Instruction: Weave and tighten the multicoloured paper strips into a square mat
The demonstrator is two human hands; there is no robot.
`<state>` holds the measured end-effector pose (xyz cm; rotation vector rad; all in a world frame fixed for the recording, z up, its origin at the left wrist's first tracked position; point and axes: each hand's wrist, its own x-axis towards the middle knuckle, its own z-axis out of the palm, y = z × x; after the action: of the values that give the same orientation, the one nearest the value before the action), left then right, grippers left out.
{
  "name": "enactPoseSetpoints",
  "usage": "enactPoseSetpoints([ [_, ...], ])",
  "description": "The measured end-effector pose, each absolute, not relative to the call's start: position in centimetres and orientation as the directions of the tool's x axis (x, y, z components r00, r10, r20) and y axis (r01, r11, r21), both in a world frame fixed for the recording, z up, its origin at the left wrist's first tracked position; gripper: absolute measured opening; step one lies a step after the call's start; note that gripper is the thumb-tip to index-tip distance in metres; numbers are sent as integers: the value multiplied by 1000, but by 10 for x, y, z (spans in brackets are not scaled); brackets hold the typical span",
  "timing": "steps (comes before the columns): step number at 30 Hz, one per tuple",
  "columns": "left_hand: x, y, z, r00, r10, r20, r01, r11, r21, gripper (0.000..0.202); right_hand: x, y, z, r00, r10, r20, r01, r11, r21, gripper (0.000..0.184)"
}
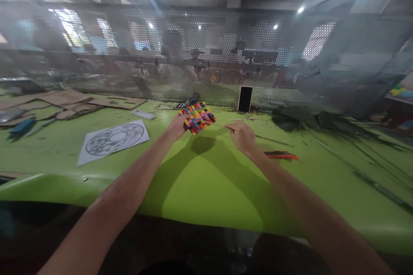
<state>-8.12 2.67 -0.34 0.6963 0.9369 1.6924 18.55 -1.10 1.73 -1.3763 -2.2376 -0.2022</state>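
My left hand (178, 125) is closed on the near left edge of a small woven mat (198, 117) of many coloured squares, held a little above the green table (206, 189). My right hand (242, 135) pinches a thin pale stick (222, 126) whose far end points toward the mat's right side. Both forearms reach out over the table from the near edge.
A printed sheet with a round pattern (113, 139) lies to the left. Cardboard pieces (74, 102) sit at the far left, a blue tool (22, 126) near them. A dark phone (245, 99) leans on the perforated screen (206, 51). An orange-handled tool (281, 155) and loose sticks (242, 119) lie to the right.
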Motion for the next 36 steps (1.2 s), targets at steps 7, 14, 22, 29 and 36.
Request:
enactPoseSetpoints([
  [7,-90,28,2,-342,937,-64,-549,-144,823,16,187,-8,14,-310,813,492,881,440,-172,37],
  [14,-79,23,3,-295,955,-39,-564,-141,814,20,187,-7,14,-344,813,470,848,484,-216,36],
  [22,-70,25,2,-266,964,-9,-597,-158,786,8,185,-4,12,-363,784,504,801,539,-260,33],
  [29,-77,27,2,-346,937,51,-608,-265,748,16,184,-10,16,-335,810,481,824,500,-267,34],
  [36,-75,26,3,-347,938,19,-590,-234,772,26,185,-4,13,-341,807,483,798,520,-305,34],
])
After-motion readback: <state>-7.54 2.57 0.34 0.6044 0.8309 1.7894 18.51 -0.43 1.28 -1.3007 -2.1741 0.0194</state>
